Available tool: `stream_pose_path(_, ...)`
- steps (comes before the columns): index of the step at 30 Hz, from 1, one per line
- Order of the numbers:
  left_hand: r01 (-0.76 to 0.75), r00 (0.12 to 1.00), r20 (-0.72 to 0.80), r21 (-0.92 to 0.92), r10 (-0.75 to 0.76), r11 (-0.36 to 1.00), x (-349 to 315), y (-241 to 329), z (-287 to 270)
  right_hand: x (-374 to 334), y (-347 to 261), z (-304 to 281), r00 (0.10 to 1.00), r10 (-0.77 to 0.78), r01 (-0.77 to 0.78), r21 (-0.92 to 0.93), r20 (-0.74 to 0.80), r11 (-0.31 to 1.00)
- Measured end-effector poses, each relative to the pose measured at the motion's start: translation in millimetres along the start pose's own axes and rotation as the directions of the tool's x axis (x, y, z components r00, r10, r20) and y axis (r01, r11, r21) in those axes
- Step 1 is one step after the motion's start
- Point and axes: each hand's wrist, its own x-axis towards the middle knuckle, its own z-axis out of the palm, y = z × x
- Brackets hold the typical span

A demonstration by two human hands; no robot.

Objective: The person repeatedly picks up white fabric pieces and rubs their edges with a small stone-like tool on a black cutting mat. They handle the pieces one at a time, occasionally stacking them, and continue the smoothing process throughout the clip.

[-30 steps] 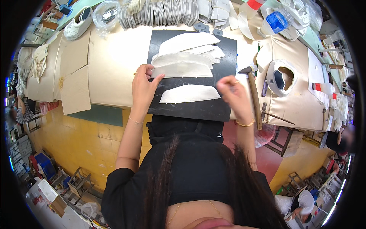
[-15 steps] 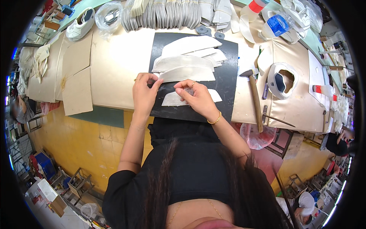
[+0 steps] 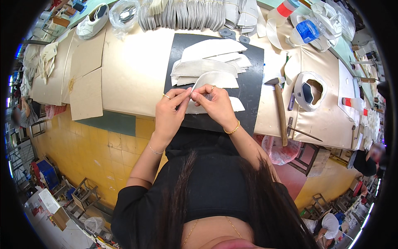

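In front of me my left hand [image 3: 170,110] pinches the left end of a curved off-white shoe piece [image 3: 219,79], which is bent up toward me. My right hand [image 3: 216,106] is closed at that same end, its thumb and fingertips meeting the left fingertips. Something small and greyish shows under the right fingers; I cannot make out what it is. Another flat white piece [image 3: 236,104] lies partly beneath my right hand on the black mat [image 3: 248,83]. Behind them several similar pieces [image 3: 211,48] overlap in a loose pile.
Rows of stacked grey pieces [image 3: 182,15] line the back of the table. On the right are a hammer [image 3: 280,112], a white shoe upper [image 3: 304,99] and a bottle with a blue label [image 3: 306,32]. Cardboard sheets [image 3: 86,93] and another white shoe [image 3: 92,25] lie left.
My left hand has moved right and a little nearer, drawing the shoe piece's left end up to my right fingertips. My right hand has stayed almost in place.
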Motion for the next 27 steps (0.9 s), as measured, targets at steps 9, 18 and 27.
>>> stream_pose_path(9,0.288,0.953,0.193,-0.356,-0.232,0.889,-0.3,-10.6,-11.2,0.8,3.0,-6.9,0.99,0.018,-0.052,0.236,0.141,0.97)
stream_pose_path(18,0.291,0.949,0.218,-0.326,-0.228,0.9,0.6,-6.7,-10.4,-7.1,2.9,-7.0,0.995,0.027,-0.039,0.122,0.1,0.992)
stream_pose_path(27,0.266,0.955,0.222,-0.351,-0.196,0.898,-1.1,-8.5,-10.5,-6.4,0.9,-8.9,0.989,0.046,-0.08,0.243,0.143,0.967)
